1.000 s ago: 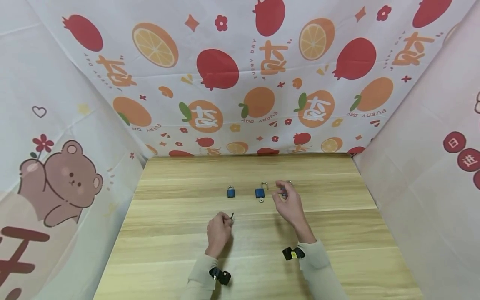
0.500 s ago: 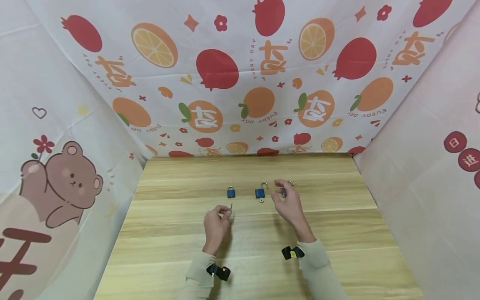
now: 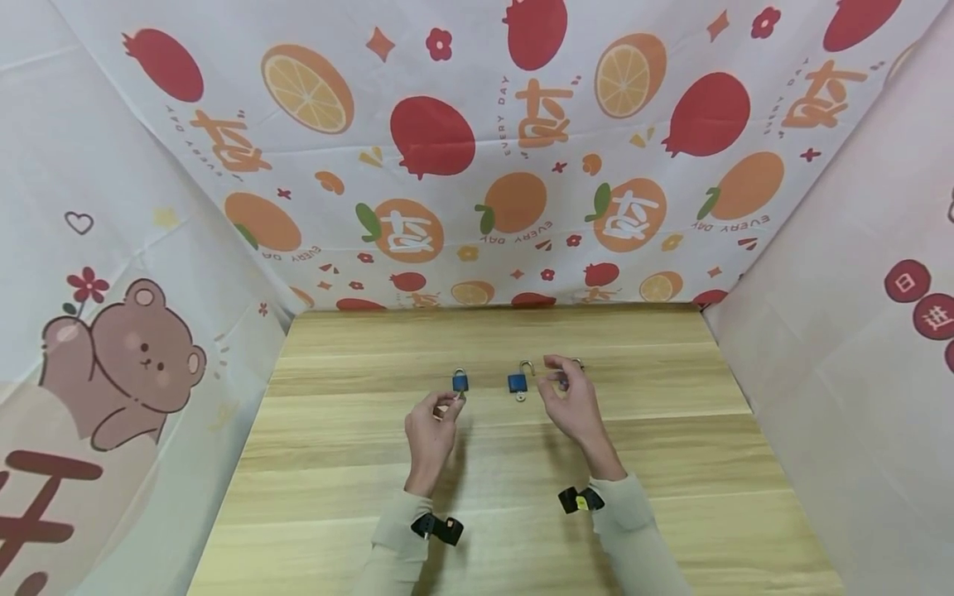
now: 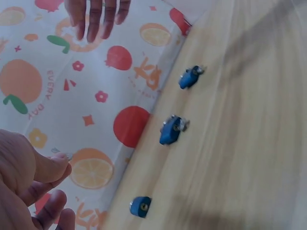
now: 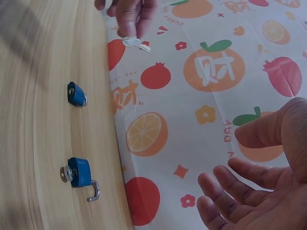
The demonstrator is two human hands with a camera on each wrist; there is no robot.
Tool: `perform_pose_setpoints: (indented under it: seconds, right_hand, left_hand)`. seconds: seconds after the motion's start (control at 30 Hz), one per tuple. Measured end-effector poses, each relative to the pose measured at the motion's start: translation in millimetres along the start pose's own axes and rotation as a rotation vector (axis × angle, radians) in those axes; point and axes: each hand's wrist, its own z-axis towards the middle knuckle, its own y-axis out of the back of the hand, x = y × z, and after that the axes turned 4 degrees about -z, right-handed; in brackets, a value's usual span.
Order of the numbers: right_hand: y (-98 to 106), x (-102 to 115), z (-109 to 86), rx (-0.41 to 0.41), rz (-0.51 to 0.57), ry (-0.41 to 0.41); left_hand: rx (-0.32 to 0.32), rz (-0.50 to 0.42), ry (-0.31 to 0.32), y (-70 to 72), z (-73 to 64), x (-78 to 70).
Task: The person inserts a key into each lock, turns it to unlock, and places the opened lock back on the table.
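My left hand (image 3: pixel 430 432) pinches a small silver key (image 5: pixel 136 44) between thumb and fingers. In the head view its fingertips overlap the lower edge of the left blue padlock (image 3: pixel 460 381); the wrist views show the key held above the table, apart from it. That padlock's shackle is closed, its keyhole bare. The middle blue padlock (image 3: pixel 517 382) lies with its shackle swung open and a key in its bottom. My right hand (image 3: pixel 572 407) hovers with relaxed fingers, holding nothing, and partly hides the right padlock (image 4: pixel 190 77), which has a key in it.
The three padlocks lie in a row on the wood-grain table (image 3: pixel 358 472). A fruit-print cloth (image 3: pixel 477 207) hangs along the back edge, and pale cloth walls (image 3: pixel 812 331) stand on both sides. Each wrist wears a black strap.
My left hand has moved forward with the key, from open table to the near edge of the left padlock in the head view. The right hand has stayed almost still.
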Motion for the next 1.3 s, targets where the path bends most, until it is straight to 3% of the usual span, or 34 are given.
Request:
perform_pose_setpoints:
  seconds: [0.37, 0.7, 0.9, 1.3]
  right_hand:
    - [2.3, 3.8, -2.2, 0.004, 0.025, 0.014]
    - [-0.5, 11.3, -3.2, 0.011, 0.017, 0.044]
    - [-2.6, 15.9, -2.0, 0.008, 0.012, 0.073]
    - [-9.4, 23.4, 0.0, 0.032, 0.029, 0.088]
  left_hand:
    - [-0.053, -0.092, -0.064, -3.1, 5.2, -23.8]
    - [-0.081, -0.207, -0.059, -1.9, 6.4, -39.8]
    - [-0.083, -0.264, -0.089, -2.4, 7.0, -46.2]
    - [-0.07, -0.306, -0.044, -3.5, 7.5, -58.8]
